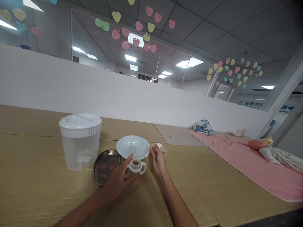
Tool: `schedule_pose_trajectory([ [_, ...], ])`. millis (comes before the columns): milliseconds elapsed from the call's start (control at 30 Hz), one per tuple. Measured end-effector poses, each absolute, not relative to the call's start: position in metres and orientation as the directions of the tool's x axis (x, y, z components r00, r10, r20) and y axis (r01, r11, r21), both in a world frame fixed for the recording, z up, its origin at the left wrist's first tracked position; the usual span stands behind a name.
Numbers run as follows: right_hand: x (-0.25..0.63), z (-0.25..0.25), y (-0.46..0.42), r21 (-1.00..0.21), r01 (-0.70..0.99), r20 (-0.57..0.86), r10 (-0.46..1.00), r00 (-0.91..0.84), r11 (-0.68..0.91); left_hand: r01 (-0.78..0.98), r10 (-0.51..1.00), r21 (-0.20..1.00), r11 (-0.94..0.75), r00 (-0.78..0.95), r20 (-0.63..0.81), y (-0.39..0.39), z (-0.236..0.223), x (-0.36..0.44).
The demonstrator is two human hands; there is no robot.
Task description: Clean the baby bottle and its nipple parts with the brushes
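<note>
My left hand (117,182) grips a clear baby bottle (135,169) with white twin handles, its fingers around the side and its open neck facing up. My right hand (158,160) pinches a small pale teat-like piece (159,148) between fingers and thumb, just above the bottle and beside a white round dish (132,147). The piece's exact shape is partly hidden by my fingers. To the left of the bottle lies a round steel tray (105,167), and beyond it stands a large translucent plastic jug (80,149) with a white lid.
The wooden table (42,176) runs ahead to a low white partition (94,91). At right, a baby doll (257,144) in patterned clothes lies on a pink mat (239,167), with a crumpled blue-and-white cloth (203,127) behind it.
</note>
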State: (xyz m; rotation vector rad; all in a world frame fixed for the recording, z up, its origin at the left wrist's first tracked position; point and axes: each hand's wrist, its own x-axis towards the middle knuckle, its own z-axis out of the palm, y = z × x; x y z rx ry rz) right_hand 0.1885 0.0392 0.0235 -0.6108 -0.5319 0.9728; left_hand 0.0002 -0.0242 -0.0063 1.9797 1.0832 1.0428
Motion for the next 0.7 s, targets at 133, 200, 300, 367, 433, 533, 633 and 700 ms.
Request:
schedule_pose_trajectory([
  [133, 0.1871, 0.0229, 0.04, -0.69, -0.587, 0.136, 0.872, 0.47, 0.424, 0.363, 0.872, 0.806, -0.467, 0.339, 0.353, -0.0244, -0.0069, 0.0004],
  [200, 0.1867, 0.0226, 0.0409, -0.698, -0.569, 0.143, 0.864, 0.483, 0.434, 0.373, 0.873, 0.8, -0.47, 0.332, 0.358, -0.0241, -0.0079, 0.0007],
  [300, 0.1862, 0.0223, 0.0427, -0.702, -0.552, 0.154, 0.853, 0.499, 0.45, 0.376, 0.876, 0.801, -0.465, 0.327, 0.355, -0.0241, -0.0082, 0.001],
  [367, 0.1858, 0.0221, 0.0439, -0.69, -0.557, 0.144, 0.842, 0.52, 0.462, 0.367, 0.875, 0.806, -0.465, 0.329, 0.355, -0.0245, -0.0077, 0.0009],
  [433, 0.1854, 0.0219, 0.045, -0.674, -0.568, 0.124, 0.83, 0.544, 0.473, 0.359, 0.873, 0.808, -0.468, 0.332, 0.358, -0.0249, -0.0069, 0.0007],
  [533, 0.1848, 0.022, 0.0459, -0.664, -0.568, 0.101, 0.811, 0.576, 0.486, 0.349, 0.872, 0.812, -0.468, 0.333, 0.359, -0.0257, -0.0058, 0.0004],
  [633, 0.1834, 0.0229, 0.0457, -0.672, -0.555, 0.098, 0.801, 0.59, 0.491, 0.336, 0.874, 0.822, -0.459, 0.335, 0.351, -0.0264, -0.005, 0.0004],
  [700, 0.1817, 0.0234, 0.0454, -0.669, -0.561, 0.088, 0.801, 0.592, 0.488, 0.336, 0.877, 0.827, -0.451, 0.339, 0.34, -0.0265, -0.0049, 0.0005],
])
